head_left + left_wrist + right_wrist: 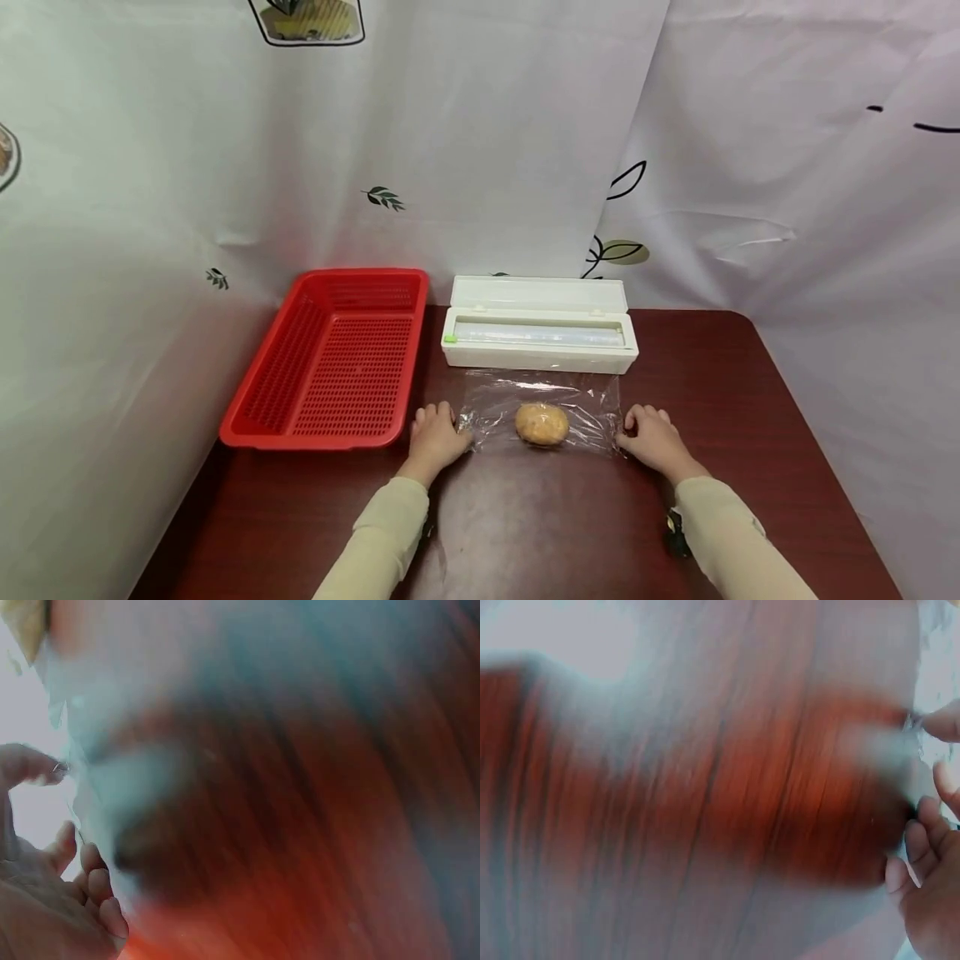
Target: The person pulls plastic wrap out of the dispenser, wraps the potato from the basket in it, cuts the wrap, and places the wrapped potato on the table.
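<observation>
A sheet of clear plastic wrap (495, 408) lies across the table in front of its white dispenser box (540, 357). A yellow-brown oval potato (542, 424) sits in the middle of the sheet's width. At the sheet's left edge is my left hand (437, 437), its thumb touching the film and its other fingers apart from the thumb. My right hand (656, 442) is at the right edge, thumb tip on the film, fingers bent loosely. Both wrist views show bits of wrinkled film at the thumb tips (52, 771) (937, 724).
To the left stands a red perforated plastic basket (322, 441). The dispenser's lid (536, 293) is raised, with the film roll (540, 334) inside and a small green slider (450, 339) at its left. Patterned white sheeting (480, 150) rises behind the dark red-brown table (540, 525).
</observation>
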The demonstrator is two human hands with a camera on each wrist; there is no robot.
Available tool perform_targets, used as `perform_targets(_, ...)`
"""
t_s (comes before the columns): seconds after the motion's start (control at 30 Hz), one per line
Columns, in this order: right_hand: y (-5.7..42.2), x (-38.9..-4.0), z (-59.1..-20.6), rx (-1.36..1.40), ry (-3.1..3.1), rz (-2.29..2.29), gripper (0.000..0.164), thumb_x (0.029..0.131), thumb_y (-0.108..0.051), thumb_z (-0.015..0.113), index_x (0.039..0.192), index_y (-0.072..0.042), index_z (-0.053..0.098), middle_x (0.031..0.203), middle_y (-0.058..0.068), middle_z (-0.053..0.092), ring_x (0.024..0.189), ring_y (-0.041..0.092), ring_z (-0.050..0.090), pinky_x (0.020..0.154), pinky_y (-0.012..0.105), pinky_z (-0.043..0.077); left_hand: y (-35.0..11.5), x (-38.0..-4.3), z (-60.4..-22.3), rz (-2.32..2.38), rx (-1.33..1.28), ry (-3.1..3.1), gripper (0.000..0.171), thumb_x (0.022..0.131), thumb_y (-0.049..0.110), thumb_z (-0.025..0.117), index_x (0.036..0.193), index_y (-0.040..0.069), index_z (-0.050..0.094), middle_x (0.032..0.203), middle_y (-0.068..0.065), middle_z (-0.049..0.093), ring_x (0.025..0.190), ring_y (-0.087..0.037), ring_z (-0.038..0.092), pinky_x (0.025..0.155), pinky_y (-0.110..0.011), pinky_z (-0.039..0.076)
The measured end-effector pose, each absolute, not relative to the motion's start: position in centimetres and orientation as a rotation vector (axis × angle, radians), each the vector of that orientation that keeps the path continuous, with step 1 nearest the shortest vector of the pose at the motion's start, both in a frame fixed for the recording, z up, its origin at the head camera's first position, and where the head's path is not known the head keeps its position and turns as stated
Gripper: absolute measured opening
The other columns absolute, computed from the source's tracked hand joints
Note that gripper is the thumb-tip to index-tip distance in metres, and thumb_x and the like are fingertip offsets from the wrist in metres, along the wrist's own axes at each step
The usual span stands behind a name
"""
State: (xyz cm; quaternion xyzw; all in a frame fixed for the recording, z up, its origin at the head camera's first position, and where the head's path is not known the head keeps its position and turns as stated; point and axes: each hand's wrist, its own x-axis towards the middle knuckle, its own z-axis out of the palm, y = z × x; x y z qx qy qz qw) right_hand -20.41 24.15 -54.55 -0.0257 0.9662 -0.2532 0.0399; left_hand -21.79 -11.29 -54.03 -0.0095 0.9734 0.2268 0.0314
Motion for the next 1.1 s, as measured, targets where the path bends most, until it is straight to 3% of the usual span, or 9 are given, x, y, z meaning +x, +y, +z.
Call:
perform_targets(0.13,24.9,-21.4,-53.5,-0.046,2.885,-0.936,0.022,0.074,-0.018,0.066,0.081,-0.008,0.047,0.073,0.005,0.046,0.072,0.023,0.042,0.061,0.033,0.034,-10.7,-22.5,-53.8,0.844,-0.15,2.982,0.032,0.071,0.029,0.066,0.084,0.007,0.048,0.085,-0.01,0.047,0.087,-0.03,0.041,0.076,-0.043,0.034)
perform_targets(0.23,25.3,-22.9,-52.3,0.079,2.834,-1.076,0.019,0.082,-0.016,0.061,0.09,-0.002,0.052,0.077,0.01,0.05,0.071,0.023,0.046,0.063,0.033,0.037,-9.7,-24.2,-53.3,1.168,-0.334,2.921,0.028,0.077,0.022,0.061,0.095,0.004,0.052,0.092,-0.012,0.052,0.092,-0.031,0.042,0.082,-0.046,0.032)
perform_targets(0.37,24.7,-25.0,-51.5,0.274,2.698,-1.24,0.042,0.091,-0.026,0.055,0.116,0.007,0.049,0.103,0.024,0.053,0.092,0.033,0.051,0.077,0.041,0.042,-8.7,-26.7,-52.9,1.247,-0.357,2.857,0.037,0.084,0.019,0.058,0.117,0.002,0.052,0.111,-0.016,0.054,0.105,-0.035,0.041,0.089,-0.048,0.03)
perform_targets(0.47,23.9,-26.0,-51.7,0.406,2.515,-1.391,0.056,0.092,-0.033,0.054,0.128,0.008,0.044,0.118,0.027,0.048,0.101,0.035,0.047,0.082,0.044,0.042,-8.5,-27.8,-52.9,1.113,-0.311,2.851,0.036,0.09,0.019,0.056,0.123,0.006,0.053,0.115,-0.019,0.051,0.109,-0.037,0.039,0.089,-0.05,0.031)
perform_targets(0.63,23.1,-26.6,-52.1,0.527,2.383,-1.52,0.054,0.091,-0.036,0.055,0.129,0.002,0.047,0.121,0.022,0.048,0.099,0.031,0.046,0.078,0.042,0.042,-9.0,-28.4,-53.1,0.955,-0.289,2.917,0.023,0.091,0.022,0.058,0.112,0.013,0.062,0.108,-0.018,0.054,0.104,-0.036,0.042,0.085,-0.05,0.035)
perform_targets(0.83,22.9,-26.8,-52.3,0.512,2.475,-1.603,0.039,0.091,-0.026,0.058,0.116,0.003,0.056,0.126,0.02,0.049,0.112,0.031,0.044,0.091,0.044,0.038,-9.3,-28.5,-53.6,0.862,-0.248,3.016,0.006,0.086,0.02,0.065,0.088,0.015,0.067,0.091,-0.009,0.063,0.092,-0.033,0.053,0.079,-0.047,0.04)
perform_targets(0.97,22.9,-27.0,-51.9,0.442,2.526,-1.632,0.032,0.089,-0.024,0.06,0.107,0.002,0.06,0.108,0.015,0.057,0.096,0.024,0.05,0.08,0.035,0.042,-9.3,-28.6,-53.5,0.862,-0.267,3.047,0.007,0.084,0.016,0.063,0.078,0.013,0.065,0.082,-0.007,0.063,0.083,-0.031,0.056,0.072,-0.045,0.044)
perform_targets(1.1,23.5,-27.0,-51.2,0.401,2.557,-1.643,0.031,0.089,-0.025,0.06,0.104,0.002,0.059,0.087,0.004,0.055,0.077,0.015,0.047,0.066,0.026,0.041,-9.0,-28.6,-53.1,1.066,-0.297,2.992,0.007,0.08,0.018,0.059,0.077,0.012,0.063,0.075,-0.004,0.061,0.069,-0.025,0.057,0.062,-0.039,0.045)
